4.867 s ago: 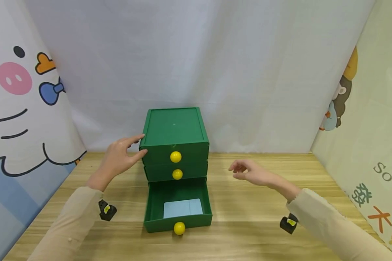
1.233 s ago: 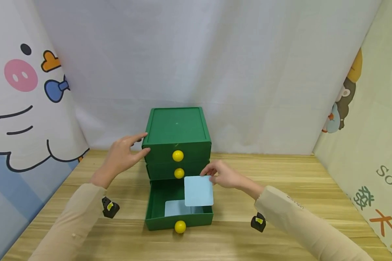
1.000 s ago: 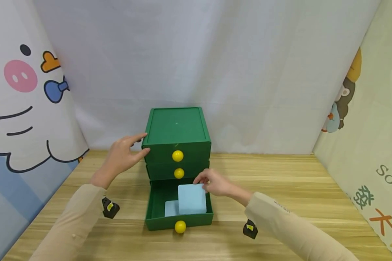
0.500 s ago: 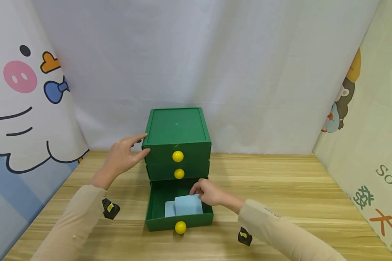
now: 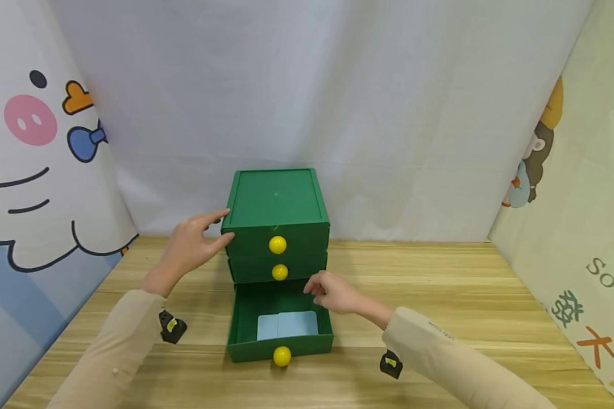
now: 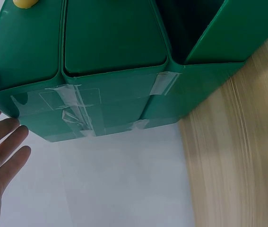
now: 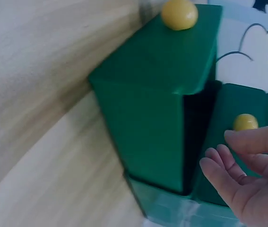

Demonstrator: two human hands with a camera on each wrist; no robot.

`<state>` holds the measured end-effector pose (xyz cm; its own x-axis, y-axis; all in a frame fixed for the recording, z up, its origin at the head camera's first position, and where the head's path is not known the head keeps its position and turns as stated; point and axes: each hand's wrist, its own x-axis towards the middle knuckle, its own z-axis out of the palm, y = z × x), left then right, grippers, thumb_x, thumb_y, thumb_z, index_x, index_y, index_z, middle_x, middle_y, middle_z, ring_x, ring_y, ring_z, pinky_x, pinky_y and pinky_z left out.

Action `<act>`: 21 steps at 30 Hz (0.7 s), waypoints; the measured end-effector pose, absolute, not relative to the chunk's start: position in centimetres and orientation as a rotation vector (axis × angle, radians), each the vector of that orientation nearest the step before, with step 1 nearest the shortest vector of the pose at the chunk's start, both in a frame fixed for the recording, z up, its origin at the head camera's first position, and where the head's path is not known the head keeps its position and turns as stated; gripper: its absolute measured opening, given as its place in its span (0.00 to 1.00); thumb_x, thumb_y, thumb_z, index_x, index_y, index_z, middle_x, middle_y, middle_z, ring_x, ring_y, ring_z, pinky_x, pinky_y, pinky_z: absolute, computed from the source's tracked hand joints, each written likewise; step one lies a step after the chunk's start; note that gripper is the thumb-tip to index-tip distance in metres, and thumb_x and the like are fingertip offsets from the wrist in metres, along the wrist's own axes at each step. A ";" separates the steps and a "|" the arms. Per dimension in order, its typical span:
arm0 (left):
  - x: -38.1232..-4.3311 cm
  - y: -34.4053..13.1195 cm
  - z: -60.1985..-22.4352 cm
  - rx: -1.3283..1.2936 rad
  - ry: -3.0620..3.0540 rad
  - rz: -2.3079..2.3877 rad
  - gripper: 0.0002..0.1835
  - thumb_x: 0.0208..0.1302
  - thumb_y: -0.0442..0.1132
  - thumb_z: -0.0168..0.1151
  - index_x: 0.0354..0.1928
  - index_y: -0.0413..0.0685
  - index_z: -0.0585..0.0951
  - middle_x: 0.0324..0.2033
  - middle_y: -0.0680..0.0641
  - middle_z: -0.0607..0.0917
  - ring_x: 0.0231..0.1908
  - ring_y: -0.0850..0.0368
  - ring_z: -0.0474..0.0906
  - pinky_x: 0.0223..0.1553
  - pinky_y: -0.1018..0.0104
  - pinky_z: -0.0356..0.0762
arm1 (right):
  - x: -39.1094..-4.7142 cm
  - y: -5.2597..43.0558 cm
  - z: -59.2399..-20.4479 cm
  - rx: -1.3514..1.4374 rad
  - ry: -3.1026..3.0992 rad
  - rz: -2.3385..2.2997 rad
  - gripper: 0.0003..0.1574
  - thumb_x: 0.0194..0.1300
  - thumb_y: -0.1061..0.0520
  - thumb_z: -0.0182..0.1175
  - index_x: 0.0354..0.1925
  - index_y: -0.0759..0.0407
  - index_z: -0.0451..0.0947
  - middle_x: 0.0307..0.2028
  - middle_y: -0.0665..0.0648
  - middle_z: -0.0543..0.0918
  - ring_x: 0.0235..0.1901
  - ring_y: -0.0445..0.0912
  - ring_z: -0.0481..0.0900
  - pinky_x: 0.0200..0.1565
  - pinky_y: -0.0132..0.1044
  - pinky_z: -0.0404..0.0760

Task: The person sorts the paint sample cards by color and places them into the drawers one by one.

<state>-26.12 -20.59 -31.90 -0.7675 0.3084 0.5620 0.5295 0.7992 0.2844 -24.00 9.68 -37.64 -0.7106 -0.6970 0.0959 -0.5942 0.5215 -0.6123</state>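
A green drawer cabinet [image 5: 278,196] with yellow ball knobs stands on the table, its bottom drawer [image 5: 307,344] pulled out. Two pale blue square cards lie in that drawer, the right card [image 5: 298,324] overlapping the left card [image 5: 267,328]. My left hand [image 5: 186,247] rests against the cabinet's upper left front corner, thumb at the front and straight fingers along the side, as the left wrist view shows. Over the drawer's right side hovers my right hand [image 5: 334,292], fingers loosely bent and nothing between them. In the right wrist view the drawer's wall hides the cards.
The wood-grain table [image 5: 414,295] stretches to both sides of the cabinet. A white cloth [image 5: 389,142] hangs close behind it, and printed cartoon panels stand at left and right. Clear tape [image 6: 77,109] runs along the cabinet's side.
My right hand brought a pale blue card down into the bottom drawer, let it go onto the card there, and rose a little. My left hand stayed at the cabinet's corner.
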 end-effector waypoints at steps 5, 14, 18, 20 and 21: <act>-26.1 -20.5 -31.9 -0.626 -2.491 -0.610 0.27 0.57 0.42 0.63 0.58 0.40 0.73 0.45 0.34 0.79 0.41 0.40 0.76 0.39 0.47 0.75 | -22.1 9.9 -36.6 -1.092 2.592 -1.075 0.09 0.56 0.68 0.59 0.39 0.67 0.76 0.32 0.56 0.78 0.30 0.42 0.75 0.35 0.27 0.76; -26.3 -20.7 -32.0 -0.626 -2.483 -0.606 0.27 0.56 0.42 0.63 0.58 0.40 0.73 0.45 0.34 0.79 0.40 0.40 0.76 0.39 0.47 0.75 | -14.5 7.4 -41.2 -0.580 2.493 -1.685 0.14 0.52 0.58 0.66 0.36 0.64 0.74 0.31 0.56 0.77 0.28 0.39 0.73 0.34 0.29 0.76; -26.3 -20.7 -32.0 -0.627 -2.480 -0.597 0.27 0.56 0.42 0.63 0.57 0.40 0.73 0.44 0.34 0.80 0.39 0.40 0.77 0.37 0.47 0.75 | -12.7 6.0 -43.5 -0.362 2.383 -1.871 0.16 0.52 0.62 0.66 0.37 0.68 0.73 0.33 0.57 0.76 0.29 0.40 0.73 0.34 0.27 0.75; -26.3 -20.6 -32.0 -0.629 -2.475 -0.594 0.27 0.56 0.42 0.63 0.57 0.40 0.73 0.44 0.33 0.80 0.38 0.41 0.77 0.36 0.47 0.75 | -12.5 5.4 -44.3 -0.272 2.355 -1.935 0.16 0.51 0.64 0.65 0.38 0.69 0.73 0.32 0.56 0.76 0.29 0.41 0.73 0.33 0.27 0.74; -26.3 -20.6 -32.0 -0.631 -2.472 -0.590 0.27 0.56 0.42 0.64 0.57 0.40 0.73 0.44 0.33 0.80 0.38 0.41 0.77 0.36 0.48 0.75 | -12.4 5.2 -44.7 -0.232 2.347 -1.958 0.16 0.51 0.65 0.65 0.38 0.70 0.72 0.32 0.56 0.76 0.29 0.41 0.72 0.32 0.27 0.74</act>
<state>-26.35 -20.64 -31.98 -0.7580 0.3122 0.5726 0.5372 0.7968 0.2766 -12.43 5.21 -44.68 -0.9857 -0.1644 0.0380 -0.0669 0.1741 -0.9825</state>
